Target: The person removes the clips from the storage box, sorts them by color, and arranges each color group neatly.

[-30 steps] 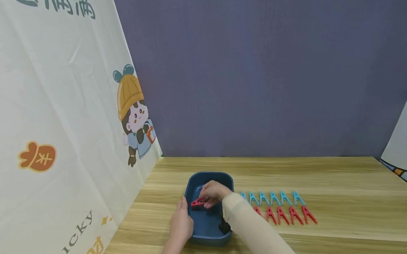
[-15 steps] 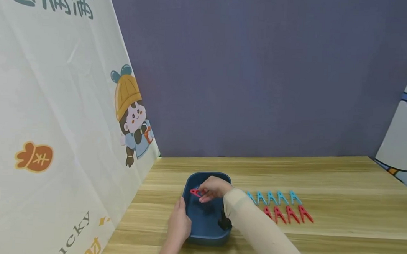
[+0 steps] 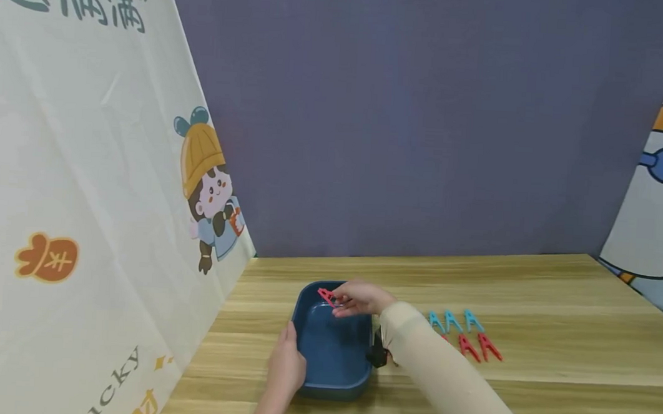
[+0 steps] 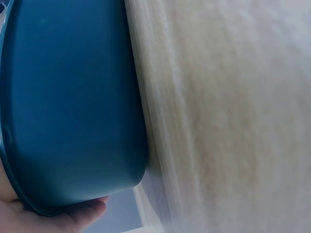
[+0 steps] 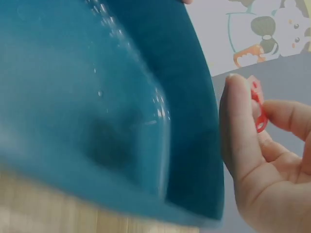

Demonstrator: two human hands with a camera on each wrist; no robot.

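A red plastic clothespin [image 3: 327,297] hangs over the far end of a deep blue box [image 3: 332,351]. My right hand [image 3: 363,298] pinches it between thumb and fingers, as the right wrist view also shows with the clothespin [image 5: 257,104] beside the box's wall [image 5: 194,121]. My left hand [image 3: 288,361] grips the box's left side, its thumb at the rim. In the left wrist view, the left hand [image 4: 53,218] curls at the box's lower corner, while the outer wall [image 4: 73,107] fills much of that view.
Right of the box lie blue clothespins [image 3: 452,321] in a row, with red clothespins [image 3: 490,347] in another row nearer me; my right sleeve [image 3: 441,369] covers part of both. A white printed sheet [image 3: 113,189] stands at left, a dark grey-blue panel [image 3: 414,124] behind the wooden table [image 3: 556,319].
My right hand has lifted the red clothespin from low inside the box toward its far rim, and the clothespin has turned. My left hand keeps its hold. The head view has shifted slightly.
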